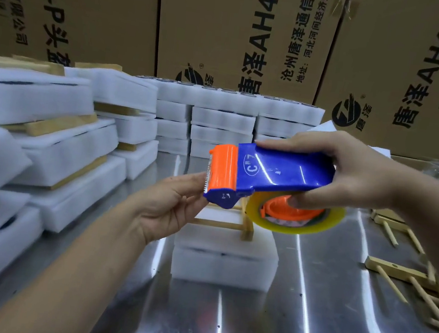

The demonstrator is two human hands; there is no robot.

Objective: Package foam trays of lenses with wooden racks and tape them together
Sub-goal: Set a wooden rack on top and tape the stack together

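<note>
While the right hand [349,176] closes its grip on the blue tape dispenser [281,171], fingers lie along the top and the thumb tucks under, against the orange hub. The wrist is level and the forearm comes in from the bench's right edge. The left hand [169,201], palm turned up, grips the orange cutter head [223,169], its thumb at the toothed edge and its fingers hidden behind. A yellowish tape roll [316,228] hangs below the dispenser, held above mid-bench. Beneath it, a stack of white foam trays [224,261] stands on the steel bench [248,330] with a wooden rack [233,224] on top. More foam stacks [57,146] fill the left edge and the far edge, and loose racks [407,275] lie at the right edge.
</note>
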